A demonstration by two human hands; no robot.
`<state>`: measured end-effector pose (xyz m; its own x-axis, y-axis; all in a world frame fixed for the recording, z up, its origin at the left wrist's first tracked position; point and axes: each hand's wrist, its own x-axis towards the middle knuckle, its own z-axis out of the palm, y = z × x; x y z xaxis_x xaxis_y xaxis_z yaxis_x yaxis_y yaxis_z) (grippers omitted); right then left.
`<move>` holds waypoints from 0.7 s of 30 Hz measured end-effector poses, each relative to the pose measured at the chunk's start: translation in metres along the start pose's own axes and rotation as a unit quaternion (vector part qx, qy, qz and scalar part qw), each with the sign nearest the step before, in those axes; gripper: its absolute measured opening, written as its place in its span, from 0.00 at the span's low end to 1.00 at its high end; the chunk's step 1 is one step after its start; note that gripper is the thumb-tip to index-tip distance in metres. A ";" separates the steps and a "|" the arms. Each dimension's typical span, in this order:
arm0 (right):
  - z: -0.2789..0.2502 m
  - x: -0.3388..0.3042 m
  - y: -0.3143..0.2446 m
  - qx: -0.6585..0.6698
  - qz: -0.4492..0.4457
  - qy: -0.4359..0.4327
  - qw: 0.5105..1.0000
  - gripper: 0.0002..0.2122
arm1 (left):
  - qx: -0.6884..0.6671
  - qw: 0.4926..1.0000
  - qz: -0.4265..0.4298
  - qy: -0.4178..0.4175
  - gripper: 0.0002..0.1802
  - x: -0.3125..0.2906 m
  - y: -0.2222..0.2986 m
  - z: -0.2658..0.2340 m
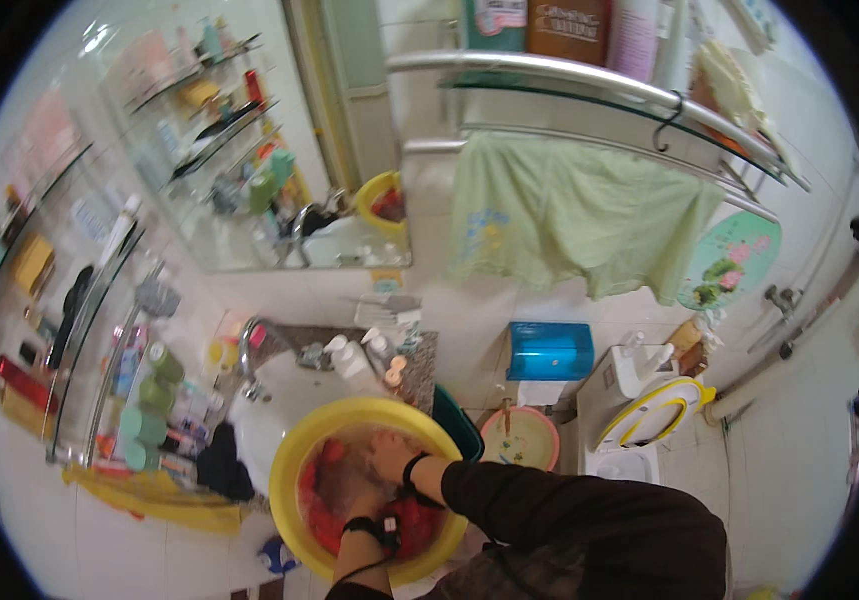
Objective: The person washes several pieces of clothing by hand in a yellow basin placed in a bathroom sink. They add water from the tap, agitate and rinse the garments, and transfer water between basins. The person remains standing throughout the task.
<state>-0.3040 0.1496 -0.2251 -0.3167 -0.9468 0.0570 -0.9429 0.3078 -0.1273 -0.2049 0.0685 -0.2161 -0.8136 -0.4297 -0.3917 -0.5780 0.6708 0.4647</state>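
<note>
A yellow basin sits at the edge of the white sink, with cloudy water and red fabric inside. Both my hands are down in it. My right hand reaches in from the right, a dark band on its wrist, over the wet cloth near the far side. Closer to me, my left hand dips into the water beside the fabric, with a strapped device at its wrist. Water and blur hide the fingers of both hands, so their grip does not show.
A chrome faucet rises behind the sink; pump bottles stand on the counter. Glass shelves with toiletries line the left wall. Right of the basin are a pink-rimmed basin and a toilet. A pale green cloth hangs above.
</note>
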 end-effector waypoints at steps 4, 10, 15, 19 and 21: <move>-0.032 0.015 0.007 0.079 0.028 -0.168 0.982 0.16 | -0.104 0.969 -0.056 0.218 0.36 -0.024 -0.006 0.012; -0.103 0.000 -0.007 0.366 -0.173 -0.080 0.911 0.20 | -0.733 0.610 -0.194 0.230 0.33 -0.020 -0.019 0.010; -0.137 -0.011 -0.031 0.515 -0.169 -0.090 0.835 0.17 | -0.855 0.499 0.005 0.140 0.30 -0.037 -0.012 -0.013; -0.128 -0.013 -0.031 0.520 -0.165 -0.017 0.838 0.13 | -0.880 0.448 0.061 0.144 0.18 -0.035 0.006 -0.025; -0.115 -0.006 -0.016 0.483 -0.165 -0.015 0.860 0.14 | -0.869 0.445 0.027 0.213 0.14 -0.033 0.010 -0.031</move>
<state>-0.2991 0.1608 -0.1100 -0.0328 -0.9740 0.2243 -0.4513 -0.1858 -0.8728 -0.1860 0.0706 -0.1745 -0.5537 -0.7653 -0.3282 0.5692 -0.6355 0.5216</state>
